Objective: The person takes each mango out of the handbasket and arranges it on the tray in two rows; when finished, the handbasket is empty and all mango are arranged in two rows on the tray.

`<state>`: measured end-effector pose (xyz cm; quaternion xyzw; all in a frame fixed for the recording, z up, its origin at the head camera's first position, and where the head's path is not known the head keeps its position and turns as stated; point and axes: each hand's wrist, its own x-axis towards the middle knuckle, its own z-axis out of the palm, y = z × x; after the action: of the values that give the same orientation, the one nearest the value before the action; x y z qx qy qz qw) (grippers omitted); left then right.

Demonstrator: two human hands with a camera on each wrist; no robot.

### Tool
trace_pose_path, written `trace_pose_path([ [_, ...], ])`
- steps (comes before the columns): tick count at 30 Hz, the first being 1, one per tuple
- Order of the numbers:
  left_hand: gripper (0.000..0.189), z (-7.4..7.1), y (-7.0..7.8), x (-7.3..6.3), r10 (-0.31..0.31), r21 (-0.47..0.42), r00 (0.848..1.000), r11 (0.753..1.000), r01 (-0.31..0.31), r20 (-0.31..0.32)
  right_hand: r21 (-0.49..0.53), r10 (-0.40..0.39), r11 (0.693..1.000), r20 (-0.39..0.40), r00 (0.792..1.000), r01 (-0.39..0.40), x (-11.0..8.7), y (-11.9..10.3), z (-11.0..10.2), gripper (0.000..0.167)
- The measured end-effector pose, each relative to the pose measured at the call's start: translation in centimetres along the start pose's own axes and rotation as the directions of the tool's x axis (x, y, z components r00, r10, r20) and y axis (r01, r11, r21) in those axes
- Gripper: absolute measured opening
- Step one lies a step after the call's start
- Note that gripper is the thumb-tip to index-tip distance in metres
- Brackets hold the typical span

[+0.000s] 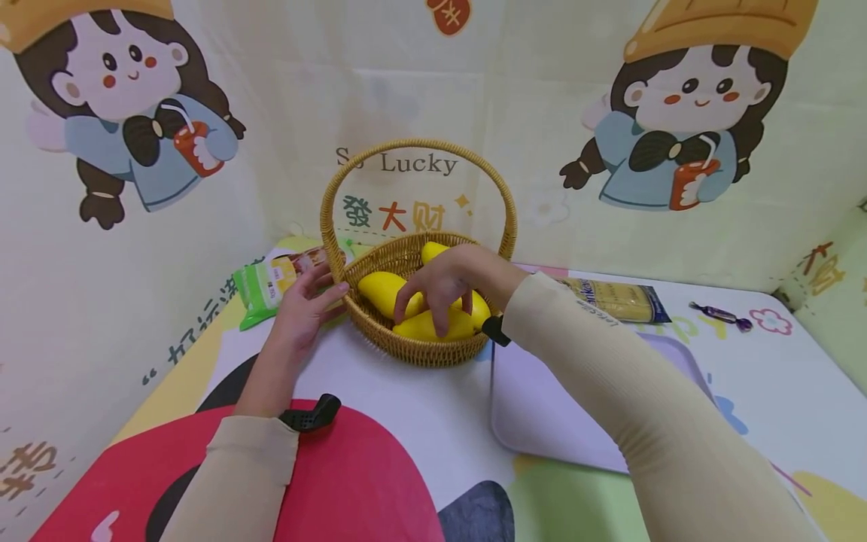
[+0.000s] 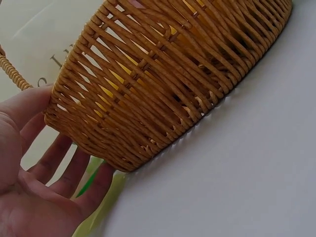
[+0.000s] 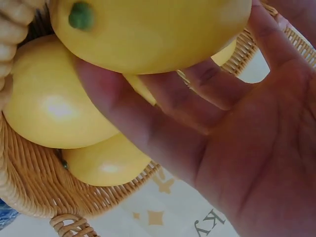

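A wicker basket [image 1: 420,354] with a tall arched handle stands at the back of the table with several yellow mangoes [image 1: 379,292] in it. My right hand [image 1: 436,282] reaches down into the basket and grips the front mango [image 3: 158,34], its fingers curled round the fruit. In the right wrist view, more mangoes [image 3: 54,103] lie beside those fingers. My left hand [image 1: 305,309] is at the basket's left side. Its thumb touches the woven rim [image 2: 55,94], and its other fingers spread along the wall [image 2: 148,94].
A green snack package [image 1: 257,293] lies behind my left hand. At right, a lilac tray [image 1: 542,406] sits under my right forearm. Beyond the tray are a yellowish packet [image 1: 616,301] and a purple-wrapped candy [image 1: 721,315]. A printed sheet [image 1: 528,113] stands behind the table.
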<state>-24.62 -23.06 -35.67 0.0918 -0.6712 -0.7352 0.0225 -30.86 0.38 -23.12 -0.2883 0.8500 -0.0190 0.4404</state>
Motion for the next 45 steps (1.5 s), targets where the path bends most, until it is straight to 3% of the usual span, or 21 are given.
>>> trace_pose_path([
  [15,0.067,0.2,0.1,0.0,-0.022,0.004,1.0,1.0,0.023,-0.006,0.036,-0.036,0.999,-0.044,0.998,0.038,-1.4,0.8,-0.4,0.067],
  [30,0.066,-0.3,0.0,0.0,-0.041,0.053,0.998,0.998,0.039,0.049,0.131,-0.148,0.978,-0.126,0.981,0.164,-4.9,3.2,-0.1,0.069],
  [38,0.069,-0.4,0.2,-0.2,-0.083,0.075,0.995,0.994,0.078,0.052,0.166,-0.172,0.964,-0.2,0.965,0.207,-7.3,4.5,0.5,0.067],
  [45,0.069,-0.2,0.2,-0.4,-0.079,0.07,0.995,0.995,0.075,0.053,0.24,-0.155,0.946,-0.25,0.956,0.216,-9.5,5.9,1.1,0.066],
])
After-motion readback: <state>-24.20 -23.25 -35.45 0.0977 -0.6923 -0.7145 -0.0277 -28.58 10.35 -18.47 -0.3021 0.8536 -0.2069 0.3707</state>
